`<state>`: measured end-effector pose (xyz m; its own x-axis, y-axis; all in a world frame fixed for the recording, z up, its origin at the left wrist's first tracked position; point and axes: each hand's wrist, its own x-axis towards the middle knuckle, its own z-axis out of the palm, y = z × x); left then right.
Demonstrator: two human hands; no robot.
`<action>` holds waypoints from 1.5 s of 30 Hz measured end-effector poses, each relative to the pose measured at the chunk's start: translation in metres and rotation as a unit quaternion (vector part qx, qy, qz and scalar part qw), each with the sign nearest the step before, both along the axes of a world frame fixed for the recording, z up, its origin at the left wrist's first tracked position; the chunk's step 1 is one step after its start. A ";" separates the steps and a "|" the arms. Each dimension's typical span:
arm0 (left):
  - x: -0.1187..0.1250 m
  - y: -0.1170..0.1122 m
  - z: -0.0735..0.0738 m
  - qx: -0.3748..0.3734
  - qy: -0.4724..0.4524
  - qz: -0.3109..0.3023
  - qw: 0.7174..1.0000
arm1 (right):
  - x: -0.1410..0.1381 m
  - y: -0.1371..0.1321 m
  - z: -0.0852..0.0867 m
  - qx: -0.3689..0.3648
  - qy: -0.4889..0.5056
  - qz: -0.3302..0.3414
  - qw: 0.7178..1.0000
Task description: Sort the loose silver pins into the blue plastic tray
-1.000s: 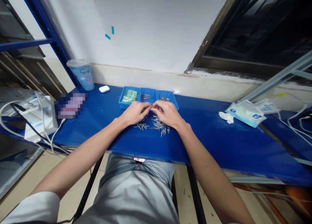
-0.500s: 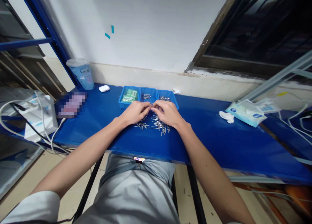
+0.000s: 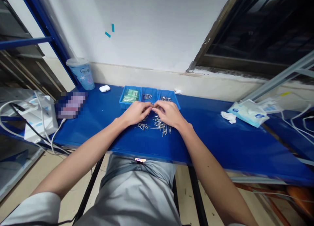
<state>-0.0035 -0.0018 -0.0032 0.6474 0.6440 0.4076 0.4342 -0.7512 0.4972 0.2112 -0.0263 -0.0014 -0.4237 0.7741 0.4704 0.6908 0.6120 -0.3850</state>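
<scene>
My left hand [image 3: 138, 112] and my right hand [image 3: 168, 113] meet at the fingertips above the table, both closed in a pinch. Between them a sliver of a thin metal pin shows; the fingers cover most of it. Beneath my right hand lies a loose pile of metal pins [image 3: 162, 125] that look like blind rivets. A smaller group of pins [image 3: 142, 125] is spread below my left hand. Just beyond the hands stand three blue bins in a row: the left bin [image 3: 124, 105] holds green-and-clear packets [image 3: 130, 95], the middle bin [image 3: 151, 90] some pins, the right bin [image 3: 175, 100] more pins.
On the blue table [image 3: 208, 137], a blue cup [image 3: 83, 76] and a white case [image 3: 104, 88] stand at back left, near a power strip [image 3: 40, 119] with cables. A tissue pack [image 3: 249, 113] and crumpled tissue [image 3: 228, 117] lie at right. The wall rises behind the bins.
Nearly nothing differs. My hands keep the same pinch in the same place, and the view has shifted very slightly.
</scene>
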 end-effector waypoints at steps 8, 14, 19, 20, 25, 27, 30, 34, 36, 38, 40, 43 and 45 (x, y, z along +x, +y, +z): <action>0.000 0.000 0.001 0.005 0.005 -0.001 1.000 | -0.002 -0.003 0.003 -0.004 -0.005 -0.008 1.000; 0.000 0.000 0.000 0.017 0.014 0.008 1.000 | -0.002 0.000 0.001 0.006 -0.022 -0.025 0.999; 0.001 -0.001 0.000 0.017 0.010 0.016 1.000 | -0.002 -0.001 0.000 -0.008 -0.021 -0.043 0.999; 0.001 -0.001 0.000 0.015 0.007 0.018 1.000 | -0.002 -0.001 0.000 -0.012 -0.013 -0.039 0.999; 0.001 0.000 -0.002 0.012 -0.014 0.030 0.999 | -0.001 0.000 -0.002 0.007 0.003 -0.018 1.000; 0.001 0.001 -0.002 0.013 -0.018 0.024 0.999 | -0.001 0.001 -0.003 0.018 0.000 -0.017 1.000; 0.001 0.001 -0.002 0.013 -0.014 0.022 1.000 | 0.000 0.002 -0.003 0.024 0.002 -0.018 1.000; 0.000 0.002 -0.004 0.012 -0.006 0.030 0.999 | 0.000 0.001 -0.002 0.024 0.009 -0.025 0.999; 0.000 0.003 -0.004 0.009 -0.004 0.032 0.999 | -0.001 0.001 -0.002 0.022 0.009 -0.026 0.999; -0.001 0.003 -0.004 0.005 -0.004 0.033 0.999 | -0.001 0.000 -0.001 0.019 0.008 -0.026 0.999; -0.001 0.002 -0.004 0.003 -0.002 0.032 0.999 | -0.001 0.000 0.000 0.013 0.007 -0.026 1.000; -0.001 0.002 -0.002 0.005 -0.002 0.030 1.000 | -0.001 0.000 0.000 0.010 0.007 -0.027 1.000; -0.001 0.002 -0.002 0.007 -0.005 0.030 1.000 | -0.001 0.000 0.000 0.011 0.003 -0.031 0.999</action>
<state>-0.0044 -0.0003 -0.0054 0.6033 0.6758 0.4235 0.4738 -0.7309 0.4912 0.2103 -0.0263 -0.0012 -0.3726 0.7878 0.4904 0.7246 0.5771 -0.3767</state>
